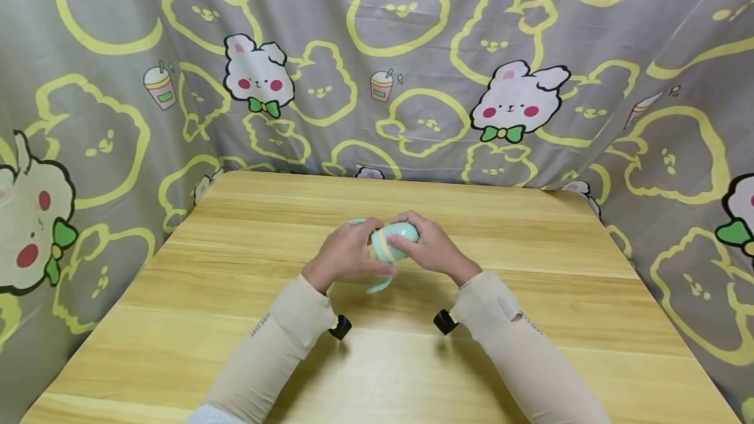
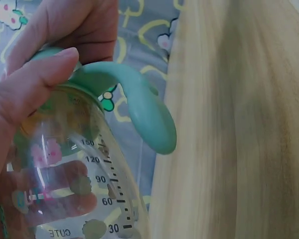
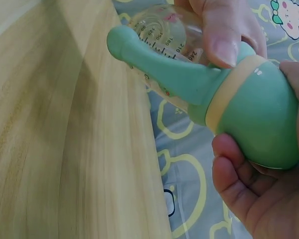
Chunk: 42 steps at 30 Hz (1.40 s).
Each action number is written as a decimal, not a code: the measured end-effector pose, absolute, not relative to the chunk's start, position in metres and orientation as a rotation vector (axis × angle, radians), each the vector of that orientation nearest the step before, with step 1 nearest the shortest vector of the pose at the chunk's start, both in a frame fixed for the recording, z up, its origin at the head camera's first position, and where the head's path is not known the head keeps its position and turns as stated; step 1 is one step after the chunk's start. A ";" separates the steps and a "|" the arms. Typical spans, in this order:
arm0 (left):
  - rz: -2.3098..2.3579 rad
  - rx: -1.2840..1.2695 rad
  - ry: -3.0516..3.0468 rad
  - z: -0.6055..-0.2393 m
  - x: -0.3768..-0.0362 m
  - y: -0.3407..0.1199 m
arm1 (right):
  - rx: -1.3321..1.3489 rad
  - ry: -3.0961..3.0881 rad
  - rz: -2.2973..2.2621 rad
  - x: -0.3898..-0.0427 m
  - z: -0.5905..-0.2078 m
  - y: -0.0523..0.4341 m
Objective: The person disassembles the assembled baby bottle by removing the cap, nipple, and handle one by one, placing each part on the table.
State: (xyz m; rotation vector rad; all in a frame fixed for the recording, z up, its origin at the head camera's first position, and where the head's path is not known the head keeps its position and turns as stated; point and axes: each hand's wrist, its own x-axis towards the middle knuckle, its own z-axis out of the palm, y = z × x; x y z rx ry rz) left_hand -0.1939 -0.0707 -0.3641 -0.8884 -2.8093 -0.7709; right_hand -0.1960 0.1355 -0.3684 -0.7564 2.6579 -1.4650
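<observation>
A clear baby bottle (image 1: 385, 247) with green handles, a cream ring and a green domed cap lies sideways between both hands over the middle of the wooden table (image 1: 235, 319). My left hand (image 1: 344, 255) grips the clear body (image 2: 84, 184), which carries printed volume marks; a green handle (image 2: 144, 109) curves out beside the thumb. My right hand (image 1: 432, 250) wraps round the green cap (image 3: 261, 119), fingers curled under it. The cream ring (image 3: 229, 92) and the other handle (image 3: 154, 59) show in the right wrist view.
A grey curtain (image 1: 412, 64) printed with yellow and white rabbits hangs close behind and on both sides of the table. Two small black wrist-camera mounts (image 1: 340, 327) (image 1: 444, 321) sit under the beige sleeves.
</observation>
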 end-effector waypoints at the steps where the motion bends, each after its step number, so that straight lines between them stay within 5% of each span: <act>1: -0.782 -0.893 -2.819 -0.364 -0.194 -0.071 | -0.768 2.654 -1.460 -0.196 -0.368 0.136; 14: -0.912 -0.978 -2.863 -0.360 -0.198 -0.076 | -0.849 2.651 -1.487 -0.196 -0.368 0.140; 24: -1.051 -0.766 -2.874 -0.363 -0.198 -0.097 | -0.674 2.880 -1.576 -0.204 -0.351 0.180; 42: -0.948 -0.748 -2.839 -0.358 -0.195 -0.087 | -0.674 2.810 -1.582 -0.200 -0.360 0.168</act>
